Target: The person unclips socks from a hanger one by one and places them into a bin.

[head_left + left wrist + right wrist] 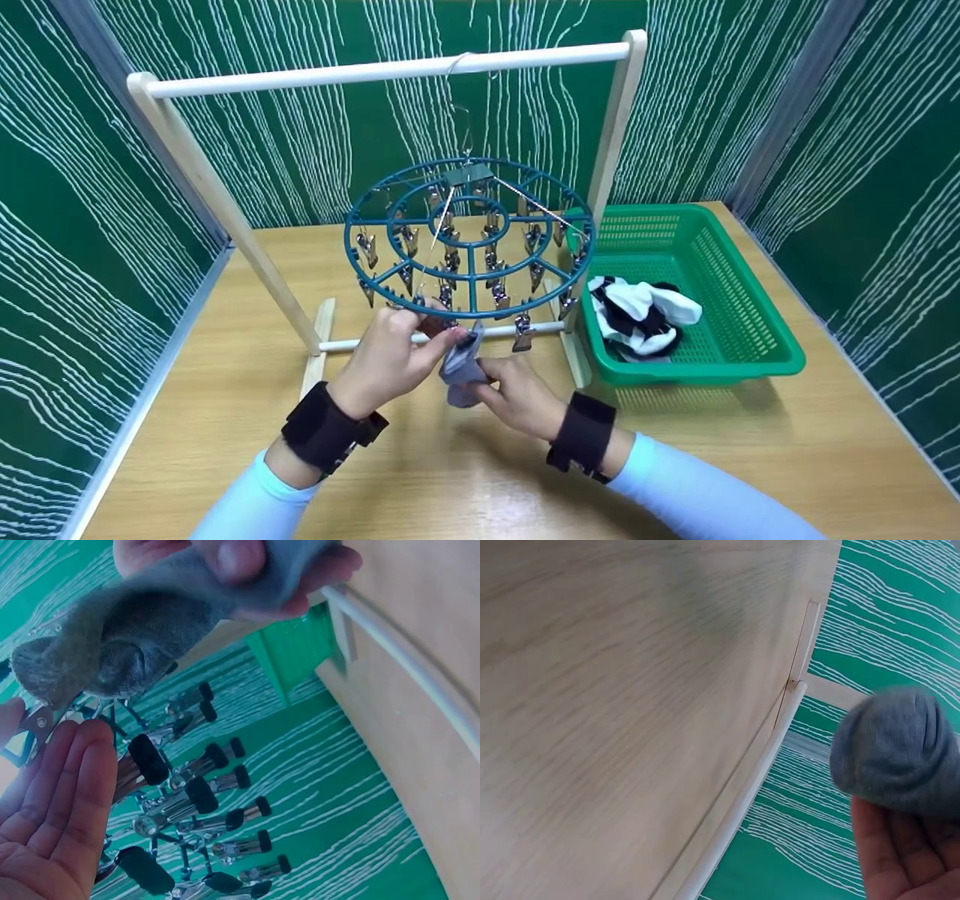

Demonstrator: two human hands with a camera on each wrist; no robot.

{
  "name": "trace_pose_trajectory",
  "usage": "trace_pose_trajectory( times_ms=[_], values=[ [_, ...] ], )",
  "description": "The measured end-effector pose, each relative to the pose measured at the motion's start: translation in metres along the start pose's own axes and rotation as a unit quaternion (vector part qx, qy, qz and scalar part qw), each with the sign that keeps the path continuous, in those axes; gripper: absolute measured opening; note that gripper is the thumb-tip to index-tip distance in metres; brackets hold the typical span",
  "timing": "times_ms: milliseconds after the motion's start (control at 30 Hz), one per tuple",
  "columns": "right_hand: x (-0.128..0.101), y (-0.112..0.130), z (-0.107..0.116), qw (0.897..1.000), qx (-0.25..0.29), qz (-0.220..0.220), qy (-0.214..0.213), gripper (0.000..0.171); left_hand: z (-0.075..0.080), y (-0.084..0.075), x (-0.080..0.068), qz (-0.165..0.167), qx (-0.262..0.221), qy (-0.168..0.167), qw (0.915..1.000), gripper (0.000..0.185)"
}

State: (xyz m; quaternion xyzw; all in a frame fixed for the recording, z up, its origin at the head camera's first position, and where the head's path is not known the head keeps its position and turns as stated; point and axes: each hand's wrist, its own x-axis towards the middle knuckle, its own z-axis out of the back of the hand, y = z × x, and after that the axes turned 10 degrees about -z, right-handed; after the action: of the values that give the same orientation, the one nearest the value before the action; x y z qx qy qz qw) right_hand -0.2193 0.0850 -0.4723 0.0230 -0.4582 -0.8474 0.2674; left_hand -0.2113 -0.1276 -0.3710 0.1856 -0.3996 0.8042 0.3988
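A grey sock (461, 369) is bunched just below the front rim of the round blue-green clip hanger (471, 279). My right hand (521, 397) grips it, thumb on top, and its rounded end sticks out past the fingers in the right wrist view. My left hand (390, 356) is up at the hanger's front edge, pinching a metal clip (41, 722) between thumb and fingers. In the left wrist view that clip meets the sock's edge; whether its jaws bite the fabric I cannot tell. Other clips with dark tips (199, 795) hang round it.
The hanger hooks onto a white bar (375, 71) on a wooden stand (217, 199). A green basket (765, 315) to the right holds black and white cloth items (637, 315). A low crossbar (341, 346) runs behind the hands. Green walls enclose the table.
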Motion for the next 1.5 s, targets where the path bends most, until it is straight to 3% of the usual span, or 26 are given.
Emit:
trace_pose_trajectory(
  times_ms=[333,500,633,833,1033,1167,1367,1500],
  values=[
    [-0.006,-0.009,0.005,0.999,-0.032,0.000,0.008,0.013,0.001,0.003,0.000,-0.039,0.013,-0.032,0.9986,0.005],
    [-0.011,-0.020,0.019,0.996,-0.012,-0.057,0.071,0.019,0.004,0.004,0.000,-0.040,0.025,-0.037,0.9982,0.007],
    [-0.017,-0.026,0.037,0.993,-0.032,-0.081,0.083,0.030,0.006,0.004,-0.001,-0.033,0.030,-0.043,0.9981,0.007],
    [-0.028,-0.028,0.072,0.994,-0.073,-0.070,0.037,0.033,0.008,0.004,-0.004,0.000,0.030,-0.038,0.9988,0.012],
    [-0.034,-0.019,0.123,0.993,-0.081,-0.083,0.000,0.031,0.009,0.005,-0.005,0.034,0.010,-0.028,0.9990,0.014],
    [-0.033,-0.015,0.156,0.991,-0.107,-0.070,-0.033,0.033,0.010,0.005,-0.005,0.055,0.005,-0.029,0.9981,0.014],
    [-0.024,-0.017,0.202,0.984,-0.129,-0.081,-0.089,0.029,0.008,0.005,-0.006,0.052,0.008,-0.034,0.9980,0.015],
    [-0.016,-0.026,0.228,0.974,-0.163,-0.099,-0.118,0.031,0.007,0.007,-0.005,0.047,0.007,-0.038,0.9982,0.015]
  ],
)
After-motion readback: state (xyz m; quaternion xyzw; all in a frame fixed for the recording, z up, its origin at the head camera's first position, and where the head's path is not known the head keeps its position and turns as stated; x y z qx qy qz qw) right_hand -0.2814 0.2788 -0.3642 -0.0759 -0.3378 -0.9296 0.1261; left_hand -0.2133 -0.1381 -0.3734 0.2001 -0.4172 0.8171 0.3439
